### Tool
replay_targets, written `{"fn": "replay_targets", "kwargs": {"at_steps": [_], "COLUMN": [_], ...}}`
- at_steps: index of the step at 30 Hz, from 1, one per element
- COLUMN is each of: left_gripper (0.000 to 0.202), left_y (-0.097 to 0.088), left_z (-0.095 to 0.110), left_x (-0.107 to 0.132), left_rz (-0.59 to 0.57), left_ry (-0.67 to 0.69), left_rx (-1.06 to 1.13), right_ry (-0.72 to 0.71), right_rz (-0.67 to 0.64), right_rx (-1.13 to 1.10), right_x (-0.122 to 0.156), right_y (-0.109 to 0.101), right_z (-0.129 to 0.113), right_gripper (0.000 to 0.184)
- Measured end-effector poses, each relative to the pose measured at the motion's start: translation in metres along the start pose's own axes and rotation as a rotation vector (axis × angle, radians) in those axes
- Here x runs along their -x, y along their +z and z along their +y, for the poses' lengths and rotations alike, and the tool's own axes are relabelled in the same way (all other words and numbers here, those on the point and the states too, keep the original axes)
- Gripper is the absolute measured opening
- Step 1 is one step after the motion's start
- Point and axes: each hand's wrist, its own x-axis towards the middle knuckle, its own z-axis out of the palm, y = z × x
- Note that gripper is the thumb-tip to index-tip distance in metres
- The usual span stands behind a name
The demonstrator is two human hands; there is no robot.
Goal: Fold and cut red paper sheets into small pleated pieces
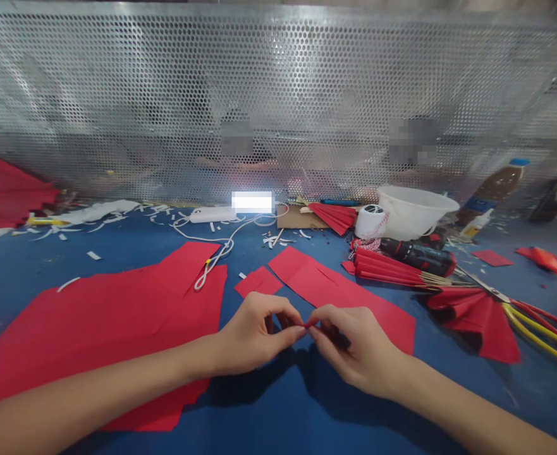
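My left hand [259, 332] and my right hand [356, 344] meet in the middle, both closed in a pinch. Between their fingertips is a small piece of red paper [309, 324], mostly covered by the fingers. Just beyond the hands lie a small red paper square [258, 282] and a longer red paper strip [349, 294]. A pile of large red paper sheets [117, 322] spreads to the left, partly under my left forearm.
A white cord [221, 253] lies across the red sheets. At right are folded red paper fans [387, 265], scissors [496, 294] with red and yellow handles, a dark cylindrical tool [413, 254], a white bucket [413, 212] and a bottle [491, 189]. Perforated metal [278, 95] stands behind.
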Motion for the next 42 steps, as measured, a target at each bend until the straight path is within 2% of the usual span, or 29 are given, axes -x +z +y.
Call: {"fn": "replay_targets", "kwargs": {"at_steps": [4, 8, 17, 25, 29, 35, 39, 42], "left_gripper": [0.022, 0.026, 0.024, 0.017, 0.019, 0.023, 0.024, 0.023], "left_y": [-0.0048, -0.0068, -0.0042, -0.0018, -0.0015, -0.0025, -0.0017, 0.0015], "left_z": [-0.0011, -0.005, -0.0031, -0.0003, -0.0023, -0.002, 0.0012, 0.0029], "left_x": [-0.0051, -0.0069, -0.0058, -0.0024, -0.003, -0.0051, -0.0026, 0.0005], "left_rz": [-0.123, -0.17, -0.196, -0.147, -0.126, -0.133, -0.087, -0.073], "left_ry": [-0.197, -0.266, -0.215, -0.116, -0.17, -0.193, -0.212, -0.179], "left_rx": [0.211, 0.266, 0.127, 0.03, 0.055, 0.089, 0.075, 0.053], "right_ry": [0.066, 0.093, 0.123, 0.038, 0.025, 0.091, 0.169, 0.19], "right_rz": [-0.043, -0.026, -0.005, 0.013, 0.05, 0.013, -0.039, -0.081], "right_rx": [-0.101, -0.164, -0.168, -0.109, -0.061, -0.13, -0.192, -0.192], "right_x": [-0.0006, 0.0, -0.0026, -0.0002, -0.0009, -0.0019, -0.0033, -0.0045], "right_y": [-0.0005, 0.0005, -0.0003, 0.0013, 0.005, 0.0018, 0.0006, 0.002], "right_z": [-0.0007, -0.0001, -0.0006, 0.0038, 0.0069, 0.0036, 0.0024, 0.0027], "right_gripper": [0.017, 0.017, 0.017, 0.015, 0.012, 0.014, 0.017, 0.019]}}
